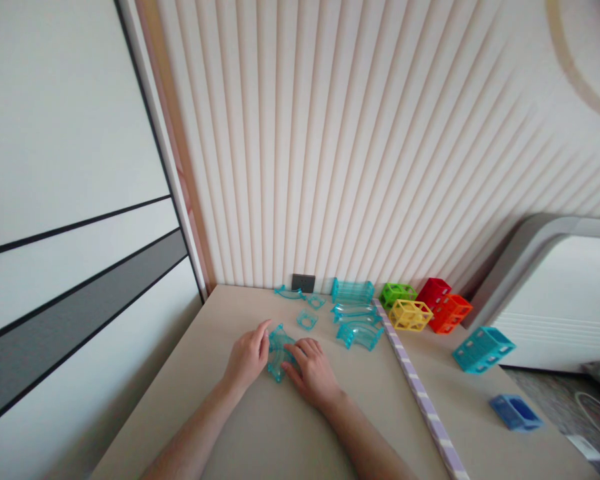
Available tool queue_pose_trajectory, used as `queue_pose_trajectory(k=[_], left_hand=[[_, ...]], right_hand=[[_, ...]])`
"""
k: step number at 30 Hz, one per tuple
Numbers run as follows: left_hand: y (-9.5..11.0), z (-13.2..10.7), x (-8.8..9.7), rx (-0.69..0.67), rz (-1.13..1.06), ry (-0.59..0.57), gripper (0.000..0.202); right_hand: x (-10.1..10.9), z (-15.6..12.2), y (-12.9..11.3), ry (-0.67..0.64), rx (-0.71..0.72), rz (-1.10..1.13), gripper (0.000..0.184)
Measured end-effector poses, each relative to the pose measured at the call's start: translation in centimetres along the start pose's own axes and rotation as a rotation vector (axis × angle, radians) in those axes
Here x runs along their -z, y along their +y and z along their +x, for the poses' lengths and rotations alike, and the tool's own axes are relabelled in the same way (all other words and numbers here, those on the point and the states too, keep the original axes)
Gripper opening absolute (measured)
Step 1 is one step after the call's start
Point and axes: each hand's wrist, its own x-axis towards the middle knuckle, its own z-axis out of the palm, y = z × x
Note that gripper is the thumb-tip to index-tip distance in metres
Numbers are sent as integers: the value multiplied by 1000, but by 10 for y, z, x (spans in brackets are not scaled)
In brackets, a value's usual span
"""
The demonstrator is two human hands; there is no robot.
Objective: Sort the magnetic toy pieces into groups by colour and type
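Note:
A clear teal curved track piece lies on the beige table, and both my hands rest on it. My left hand grips its left side with the thumb up. My right hand holds its right side, fingers curled over the edge. Just beyond lie two small teal square connectors, a thin teal arc and several more teal curved tracks.
A long lilac-and-white strip runs diagonally across the table. Right of it stand green, yellow, red, orange, teal and blue open cubes. A ribbed wall and a dark socket are behind.

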Motion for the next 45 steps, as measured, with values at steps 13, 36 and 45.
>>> queue_pose_trajectory(k=[13,36,45], left_hand=[[4,-8,-10,-135,-180,-215,45],[4,-12,-21,-100,-300,-229,66],[4,-7,-11,-97,-294,-189,53]], right_hand=[[3,-21,-20,-29,60,-178,69],[15,-37,22,302,-82,278,33],[-2,-31,26,308,-193,284,34]])
